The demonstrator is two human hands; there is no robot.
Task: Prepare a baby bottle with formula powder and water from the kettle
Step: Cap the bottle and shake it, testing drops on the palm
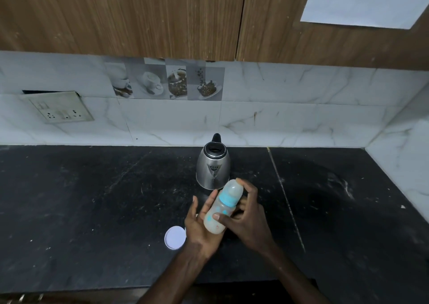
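Over the black counter (92, 199), just in front of the kettle (213, 166), a person is holding the baby bottle (222, 207) tilted. The left hand (199, 224) is lying under it with straight fingers, and the right hand (246, 217) is curling round it, thumb on its side. A white lid (175, 237) is lying beside the left hand.

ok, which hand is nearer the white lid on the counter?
Left. The left hand, cradling the baby bottle, is right beside the white lid; the right hand holds the bottle from its far side, away from the lid.
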